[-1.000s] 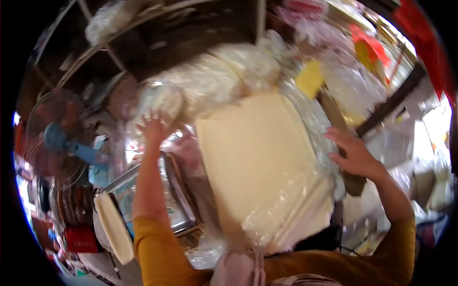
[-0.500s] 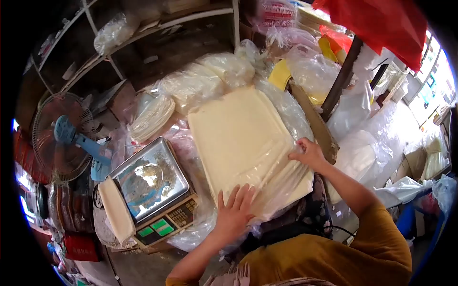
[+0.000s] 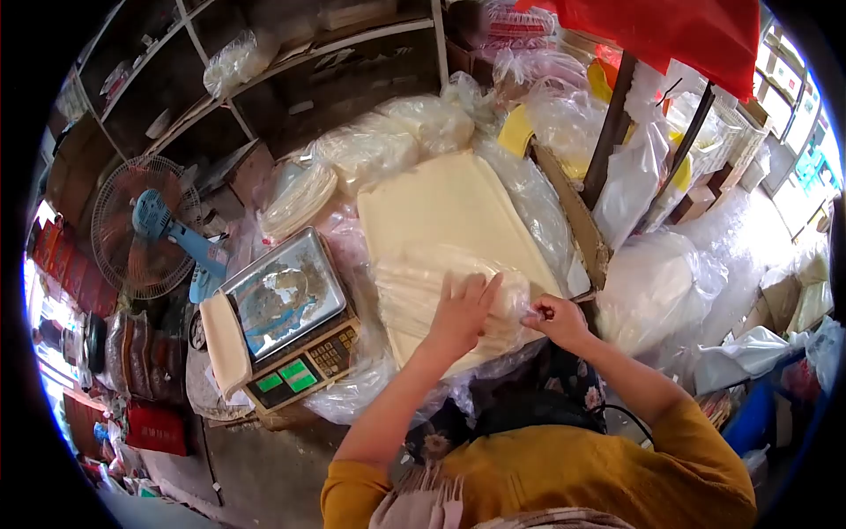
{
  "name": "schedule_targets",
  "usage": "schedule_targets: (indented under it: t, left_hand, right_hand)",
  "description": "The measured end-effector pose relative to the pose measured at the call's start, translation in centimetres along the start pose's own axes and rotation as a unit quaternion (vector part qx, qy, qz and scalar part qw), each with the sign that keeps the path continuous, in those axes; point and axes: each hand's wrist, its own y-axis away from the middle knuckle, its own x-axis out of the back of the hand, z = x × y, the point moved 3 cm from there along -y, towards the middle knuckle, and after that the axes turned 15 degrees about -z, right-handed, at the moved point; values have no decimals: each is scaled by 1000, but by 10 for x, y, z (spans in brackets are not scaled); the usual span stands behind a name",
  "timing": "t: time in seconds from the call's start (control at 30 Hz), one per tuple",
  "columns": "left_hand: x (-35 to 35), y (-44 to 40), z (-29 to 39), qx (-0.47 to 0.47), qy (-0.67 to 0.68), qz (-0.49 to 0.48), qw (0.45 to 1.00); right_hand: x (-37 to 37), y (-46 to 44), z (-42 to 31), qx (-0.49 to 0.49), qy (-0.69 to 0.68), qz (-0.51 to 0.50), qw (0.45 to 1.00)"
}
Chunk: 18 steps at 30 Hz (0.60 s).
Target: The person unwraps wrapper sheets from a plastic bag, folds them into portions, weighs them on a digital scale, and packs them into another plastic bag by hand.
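Note:
A large stack of flat cream-coloured sheets [image 3: 449, 198] lies in front of me. Over its near part is spread a clear, wrinkled plastic bag [image 3: 404, 286]. Palm down, my left hand [image 3: 460, 317] rests on the bag with its fingers spread. My right hand [image 3: 561, 323] is closed in a pinch on the bag's right end, near the stack's right edge. The fingertips cover the exact spot it grips.
Left of the stack stands a digital scale [image 3: 286, 300] with a folded cream piece [image 3: 226, 344] along its side. A fan [image 3: 145, 227] is farther left. Filled clear bags [image 3: 361, 150] lie behind, and a cardboard edge [image 3: 571, 216] borders the right. Shelving [image 3: 344, 40] rises at the back.
The plastic bag now lies bunched across the stack, more to the left. My left hand has slid forward and right onto it; my right hand has come lower, pinching its end.

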Motion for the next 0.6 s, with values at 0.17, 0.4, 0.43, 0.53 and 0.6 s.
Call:
schedule_targets:
  t: [0.17,0.4,0.43,0.53,0.6]
  left_hand:
    - [-57,31,-10,-8,11,133,991]
    - [-41,30,-5,-2,39,106,994]
    - [-37,29,-2,-1,49,93,994]
    - [-16,24,11,40,109,50,992]
    - [0,7,31,70,119,54,989]
  right_hand:
    - [13,-1,28,124,19,18,992]
    - [25,11,47,108,-242,-34,964]
    - [27,11,42,118,-262,-46,957]
    - [28,10,28,169,-251,-66,951]
    - [24,10,20,235,-156,-58,958]
